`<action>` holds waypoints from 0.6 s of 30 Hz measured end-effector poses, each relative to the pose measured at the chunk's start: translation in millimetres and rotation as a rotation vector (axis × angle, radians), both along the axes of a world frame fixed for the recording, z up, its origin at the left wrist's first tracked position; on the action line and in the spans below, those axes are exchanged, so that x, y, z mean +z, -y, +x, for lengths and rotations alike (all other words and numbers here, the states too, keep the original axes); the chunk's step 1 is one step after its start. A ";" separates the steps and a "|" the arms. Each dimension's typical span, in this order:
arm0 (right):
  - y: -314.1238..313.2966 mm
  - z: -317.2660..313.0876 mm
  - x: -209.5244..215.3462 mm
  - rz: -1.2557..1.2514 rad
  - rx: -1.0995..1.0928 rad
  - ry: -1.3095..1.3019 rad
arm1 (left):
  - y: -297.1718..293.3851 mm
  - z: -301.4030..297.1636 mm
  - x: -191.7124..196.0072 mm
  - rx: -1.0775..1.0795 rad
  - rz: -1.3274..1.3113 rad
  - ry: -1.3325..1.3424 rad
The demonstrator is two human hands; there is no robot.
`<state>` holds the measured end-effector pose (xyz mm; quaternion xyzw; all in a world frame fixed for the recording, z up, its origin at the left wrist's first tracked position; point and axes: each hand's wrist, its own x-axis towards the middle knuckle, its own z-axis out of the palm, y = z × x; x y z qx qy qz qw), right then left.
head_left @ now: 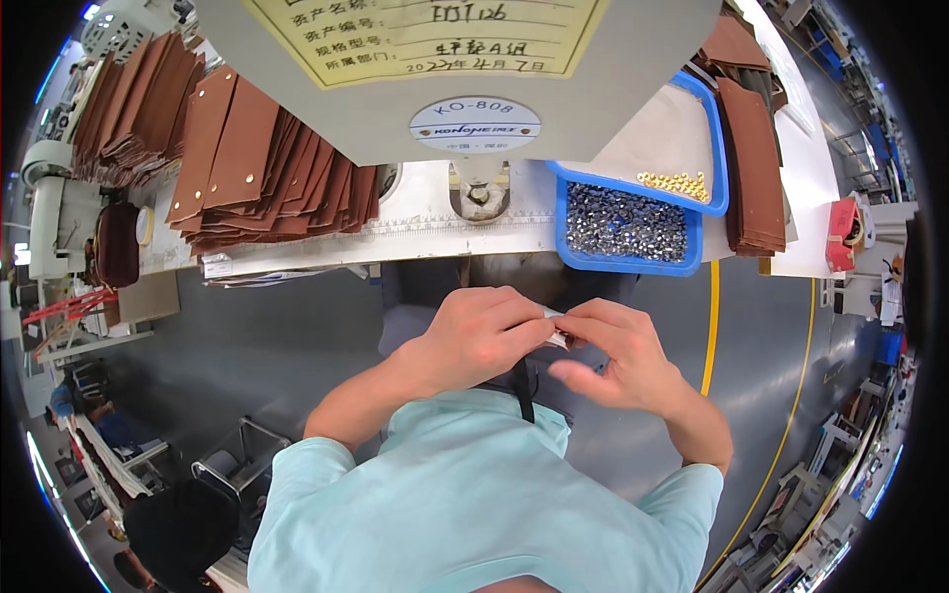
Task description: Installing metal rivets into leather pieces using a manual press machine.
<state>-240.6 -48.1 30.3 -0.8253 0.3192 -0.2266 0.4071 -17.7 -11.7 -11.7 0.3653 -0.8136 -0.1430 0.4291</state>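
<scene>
My left hand [479, 336] and my right hand [623, 358] meet in front of my body, below the table edge. Between their fingertips they pinch a small whitish piece [556, 326] with a darker brownish part; the fingers cover most of it, so its kind does not show. The right thumb stands away from the piece. Ahead of the hands is a grey press machine [376, 124], its metal working point [480, 196] above the white tabletop [415, 232]. Right of that, a blue tray [633, 265] holds many small dark metal parts, and a second blue tray [720, 148] holds gold-coloured caps [674, 185].
Stacked brown leather-like pieces [267, 173], some with gold snaps, lie on the table's left. Another brown stack [748, 163] is right of the trays. A red tape dispenser [843, 235] sits at the far right. A metal-framed chair [242, 460] is behind on the left.
</scene>
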 end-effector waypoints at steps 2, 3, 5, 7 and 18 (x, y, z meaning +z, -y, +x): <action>0.4 -2.5 -1.7 0.004 -0.018 0.018 | 1.0 -2.6 1.3 -0.002 0.010 -0.023; 0.3 -4.5 -9.6 -0.062 -0.001 0.028 | -2.3 -3.6 -0.9 -0.003 0.031 -0.047; 1.7 -7.8 -15.9 -0.132 0.013 0.035 | -6.4 -5.6 -3.4 -0.007 0.048 -0.074; 2.8 -8.5 -17.0 -0.159 0.034 0.027 | -9.0 -5.9 -3.9 -0.005 0.088 -0.083; 5.4 -8.4 -23.1 -0.430 0.026 0.058 | -9.4 -7.4 22.4 0.002 0.241 -0.037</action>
